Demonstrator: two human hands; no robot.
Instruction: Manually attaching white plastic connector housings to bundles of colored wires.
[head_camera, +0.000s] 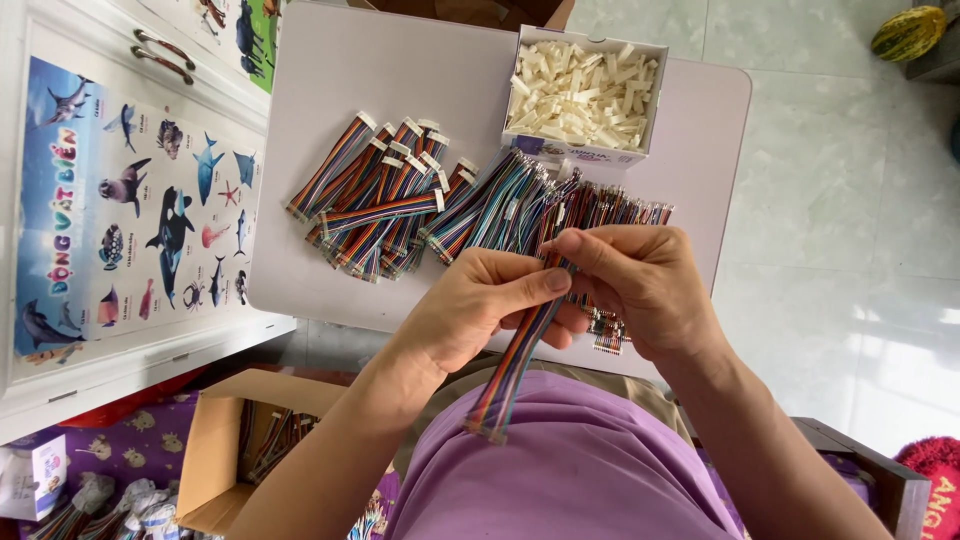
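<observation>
A white desk has a sea-animal poster at 9 o'clock. A white box of plugs sits at 12. Both hands' fingers, left hand and right hand, pinch a striped cable over the lap.

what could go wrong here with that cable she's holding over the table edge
The rainbow ribbon cable is pinched only at its top by the left hand and right hand; its free end dangles over the lap and might slip. Bare-ended cables lie close under the hands, so a sweep may scatter them. The box of white connectors sits near the table's far edge.
</observation>
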